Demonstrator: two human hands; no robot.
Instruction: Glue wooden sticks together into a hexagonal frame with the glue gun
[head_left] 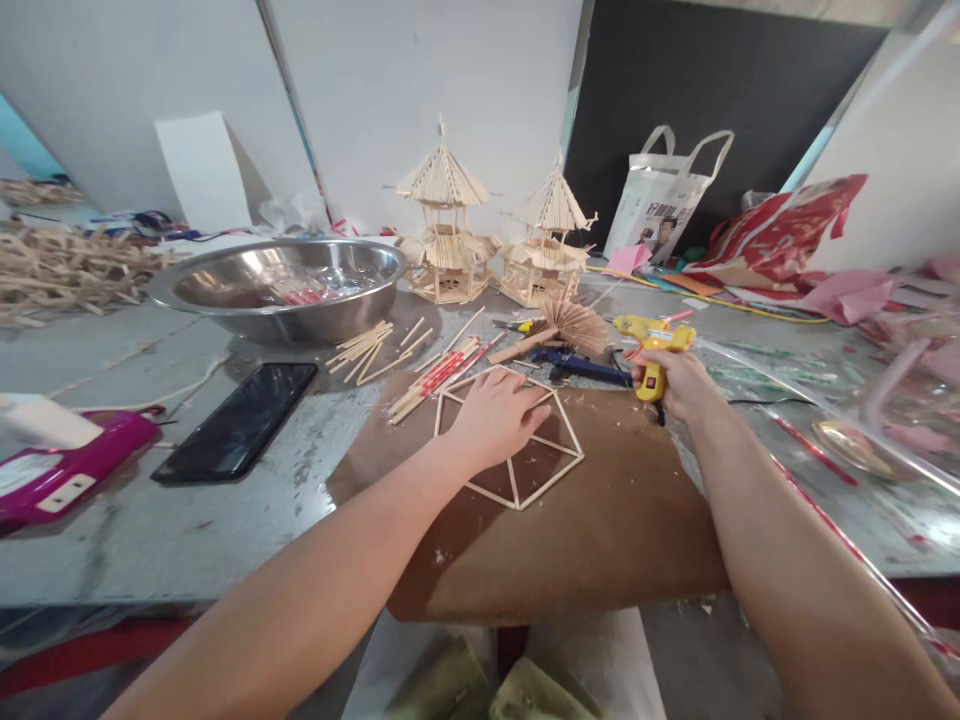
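My left hand (501, 415) lies over a hexagonal stick frame (550, 482) with spokes meeting at its middle. Its fingers reach forward across the frame's far side, and they hide part of it. The frame rests on a brown board (585, 560). In my right hand (684, 385) is a yellow hot glue gun (651, 382), gripped by its handle and raised above the board's far right corner. The gun's nozzle points left, apart from the frame. Just beyond my left hand is a bundle of thin sticks (442, 372), with red and white wrapping around some.
Two stick pagoda models (444, 250) stand at the back. A steel basin (277, 315) and a black phone (238, 420) are on the left, near a purple power strip (82, 470). A paper fan (577, 325) lies beside dark blue pliers-like tool handles (585, 368).
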